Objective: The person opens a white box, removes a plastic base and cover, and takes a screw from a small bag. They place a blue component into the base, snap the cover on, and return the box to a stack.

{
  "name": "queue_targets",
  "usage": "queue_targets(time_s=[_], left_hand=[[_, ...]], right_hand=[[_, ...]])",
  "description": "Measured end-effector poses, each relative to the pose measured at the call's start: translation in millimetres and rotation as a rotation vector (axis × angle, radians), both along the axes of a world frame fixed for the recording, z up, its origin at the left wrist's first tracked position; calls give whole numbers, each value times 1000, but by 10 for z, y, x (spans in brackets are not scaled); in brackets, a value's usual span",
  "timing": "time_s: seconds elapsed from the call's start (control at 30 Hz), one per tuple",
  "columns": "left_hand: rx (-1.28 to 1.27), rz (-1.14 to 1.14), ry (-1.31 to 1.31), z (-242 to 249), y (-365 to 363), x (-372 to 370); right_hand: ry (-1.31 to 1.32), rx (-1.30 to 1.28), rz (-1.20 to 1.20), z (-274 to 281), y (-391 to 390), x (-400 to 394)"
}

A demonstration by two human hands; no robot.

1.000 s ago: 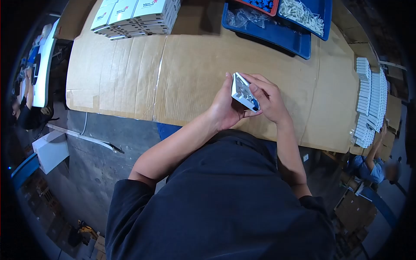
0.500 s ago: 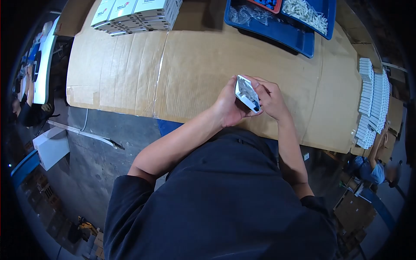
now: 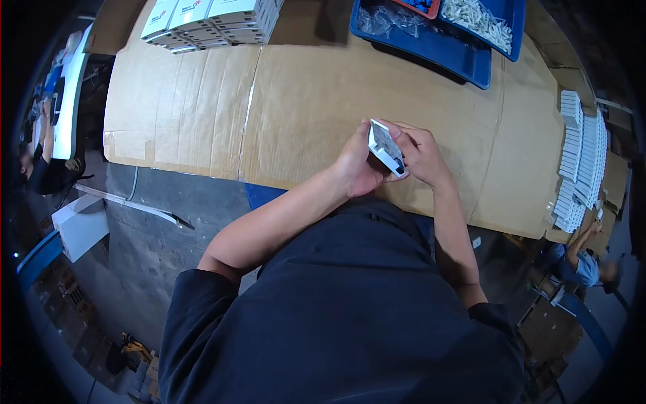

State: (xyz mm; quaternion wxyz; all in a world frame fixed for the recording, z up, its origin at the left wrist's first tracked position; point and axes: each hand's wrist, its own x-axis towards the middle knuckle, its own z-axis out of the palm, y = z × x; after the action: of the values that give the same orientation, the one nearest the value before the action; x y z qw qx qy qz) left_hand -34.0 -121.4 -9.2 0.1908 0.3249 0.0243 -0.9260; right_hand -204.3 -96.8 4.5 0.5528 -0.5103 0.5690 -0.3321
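Note:
A small white open-topped case [image 3: 386,149] is held tilted between my two hands, close to my body and above the near edge of the table. Clear or grey content shows inside it, with a dark bit at its lower corner; I cannot make out the details. My left hand [image 3: 356,165] is closed round the case from the left and below. My right hand [image 3: 418,156] grips its right side, the thumb over the open face. The right fingertips are partly hidden behind the case.
Brown cardboard [image 3: 316,87] covers the table. White printed boxes [image 3: 215,20] are stacked at the back left. Blue trays [image 3: 464,64] at the back right hold clear bags and small white parts [image 3: 474,23]. Rows of white pieces [image 3: 579,161] line the right, near another person [image 3: 579,266].
My hands and the case stay almost in place, with the case turned very slightly. The person at the far right has moved an arm.

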Motion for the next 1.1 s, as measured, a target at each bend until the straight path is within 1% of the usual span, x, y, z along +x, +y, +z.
queue_targets(time_s=[0.1,0.2,0.3,0.4,0.5,0.6,0.7,0.8,0.9,1.0,1.1], left_hand=[[-1,11,27,-18,13,-4],[10,41,22,62,3,9],[-6,33,-53,108,5,15],[-15,82,-93,138,45,34],[-48,100,-178,117,55,44],[-90,157,-233,156,81,20],[-172,131,-215,201,53,43],[-277,134,-139,307,20,52],[-302,128,-107,356,10,45],[-378,118,-175,366,29,52],[-615,34,-323,401,-19,113]], right_hand=[[-37,47,-20,11,31,-4],[17,-53,2,48,74,10],[99,-26,35,78,159,33],[117,-139,34,29,221,113],[91,-184,49,31,243,143],[189,-297,115,-7,251,181],[166,-336,107,47,244,190],[168,-355,98,92,212,135],[226,-369,70,189,206,183],[293,-402,106,167,205,122],[62,-361,-204,242,189,258]])
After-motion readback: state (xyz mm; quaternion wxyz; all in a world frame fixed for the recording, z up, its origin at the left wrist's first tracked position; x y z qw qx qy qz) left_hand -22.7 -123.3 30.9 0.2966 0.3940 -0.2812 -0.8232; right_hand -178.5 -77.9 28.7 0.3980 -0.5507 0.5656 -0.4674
